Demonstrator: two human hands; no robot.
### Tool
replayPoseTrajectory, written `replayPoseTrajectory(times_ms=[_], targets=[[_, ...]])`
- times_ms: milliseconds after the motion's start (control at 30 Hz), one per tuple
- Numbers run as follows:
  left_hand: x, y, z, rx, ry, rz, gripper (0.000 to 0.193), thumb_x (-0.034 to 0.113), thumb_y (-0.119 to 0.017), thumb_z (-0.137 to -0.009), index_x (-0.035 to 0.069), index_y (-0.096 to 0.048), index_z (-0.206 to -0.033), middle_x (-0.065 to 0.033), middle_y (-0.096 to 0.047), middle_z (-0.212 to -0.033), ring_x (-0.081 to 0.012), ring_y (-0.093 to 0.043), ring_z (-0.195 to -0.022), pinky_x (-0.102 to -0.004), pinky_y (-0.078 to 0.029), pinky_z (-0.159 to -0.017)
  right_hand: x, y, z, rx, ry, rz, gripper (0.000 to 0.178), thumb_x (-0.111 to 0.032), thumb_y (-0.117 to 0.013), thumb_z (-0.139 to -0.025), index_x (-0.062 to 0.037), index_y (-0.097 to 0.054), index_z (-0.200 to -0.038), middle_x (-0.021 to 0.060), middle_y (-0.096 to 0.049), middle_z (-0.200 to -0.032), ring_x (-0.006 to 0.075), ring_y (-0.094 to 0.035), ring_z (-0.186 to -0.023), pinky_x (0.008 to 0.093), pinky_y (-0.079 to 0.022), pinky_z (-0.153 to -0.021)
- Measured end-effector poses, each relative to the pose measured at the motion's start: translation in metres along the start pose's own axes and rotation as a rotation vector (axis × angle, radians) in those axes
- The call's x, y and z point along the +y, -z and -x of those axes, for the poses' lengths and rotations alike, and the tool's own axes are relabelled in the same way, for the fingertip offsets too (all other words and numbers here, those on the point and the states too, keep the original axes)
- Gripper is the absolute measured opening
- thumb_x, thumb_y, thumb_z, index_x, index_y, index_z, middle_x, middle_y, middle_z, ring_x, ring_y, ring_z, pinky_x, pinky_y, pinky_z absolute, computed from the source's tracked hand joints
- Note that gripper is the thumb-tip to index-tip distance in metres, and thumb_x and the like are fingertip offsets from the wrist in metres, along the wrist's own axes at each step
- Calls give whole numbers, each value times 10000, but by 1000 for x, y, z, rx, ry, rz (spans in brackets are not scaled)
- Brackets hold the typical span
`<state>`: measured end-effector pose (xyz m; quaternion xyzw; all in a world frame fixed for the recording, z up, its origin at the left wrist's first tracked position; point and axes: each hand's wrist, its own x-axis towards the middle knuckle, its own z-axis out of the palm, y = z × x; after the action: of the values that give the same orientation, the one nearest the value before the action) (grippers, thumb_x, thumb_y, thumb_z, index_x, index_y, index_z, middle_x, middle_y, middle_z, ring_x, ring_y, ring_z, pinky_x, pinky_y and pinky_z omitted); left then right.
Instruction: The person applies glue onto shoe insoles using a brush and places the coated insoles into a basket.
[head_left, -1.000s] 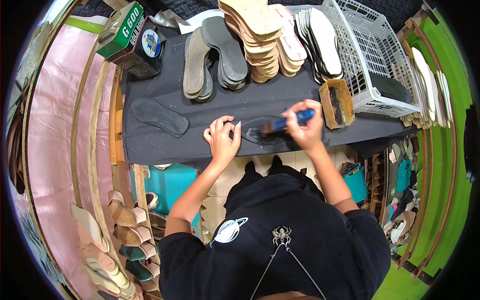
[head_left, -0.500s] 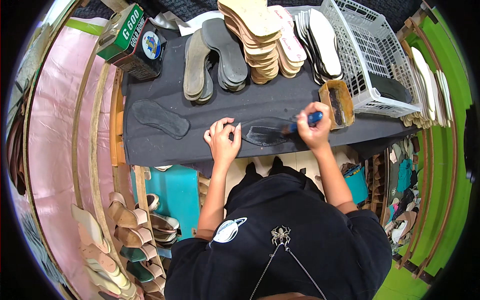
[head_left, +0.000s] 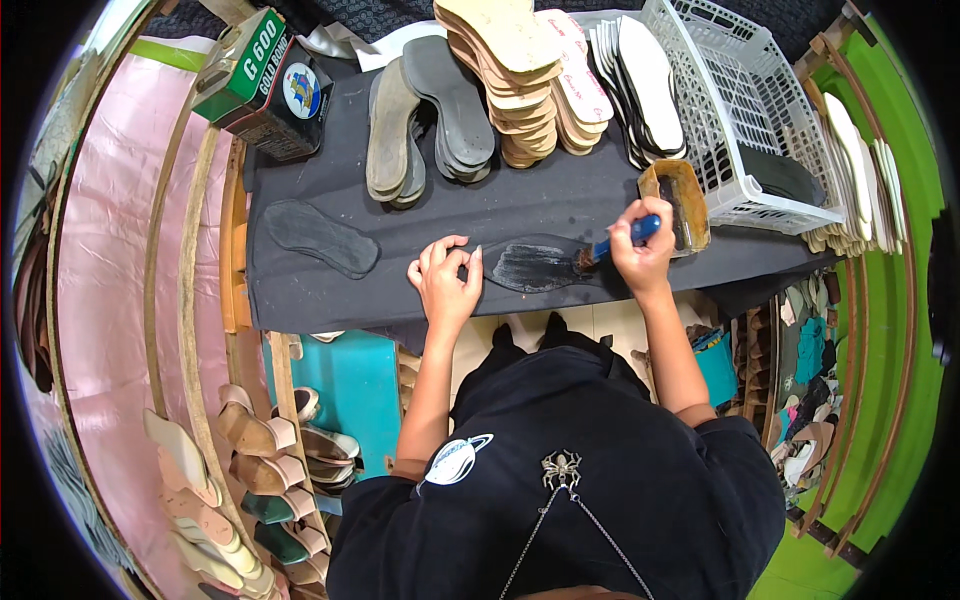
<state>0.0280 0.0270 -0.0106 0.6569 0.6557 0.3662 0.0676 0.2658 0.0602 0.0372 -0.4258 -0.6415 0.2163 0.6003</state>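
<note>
A dark shoe insole (head_left: 528,266) lies flat near the front edge of the black-covered table, with a wet, whitish smear over its left part. My left hand (head_left: 447,283) pins its left end, thumb and fingers bent together there. In my closed right hand (head_left: 642,258) is a brush with a blue handle (head_left: 645,228); its bristles rest on the insole just right of the smear. Beyond that hand stands an open-topped tan container (head_left: 648,192), dark and stained inside. Another dark insole (head_left: 322,238) lies apart, left of my left hand.
Stacks of grey insoles (head_left: 447,105) and tan insoles (head_left: 525,110) line the table's back. A white plastic crate (head_left: 735,190) stands at the right, a green-and-black metal can (head_left: 275,95) at the back left. Racks with shoes (head_left: 255,430) flank the table.
My right hand has shifted slightly right with the brush, whose bristles have drawn back along the insole. The whitish smear looks broader. My left hand stays in place.
</note>
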Motion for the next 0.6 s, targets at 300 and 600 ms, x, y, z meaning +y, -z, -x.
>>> replayPoseTrajectory(times_ms=[300, 600], targets=[[3, -2, -1, 8, -8, -19, 194, 187, -630, -722, 87, -530, -590, 13, -575, -954, -184, -483, -961, -372, -256, -830, -8, -50, -1, -108, -23, -50, 326, -73, -622, -758, -54, -366, -959, 54, -567, -685, 94, -560, -559, 229, -453, -490], [1, -1, -1, 17, -12, -10, 197, 183, -629, -723, 85, -524, -588, 11, -576, -952, -184, -484, -955, -364, -255, -823, -4, -3, -15, 36, 38, 217, 264, -6, -564, -688, -46, -415, -902, 50, -503, -601, 119, -482, -447, 234, -395, -426]])
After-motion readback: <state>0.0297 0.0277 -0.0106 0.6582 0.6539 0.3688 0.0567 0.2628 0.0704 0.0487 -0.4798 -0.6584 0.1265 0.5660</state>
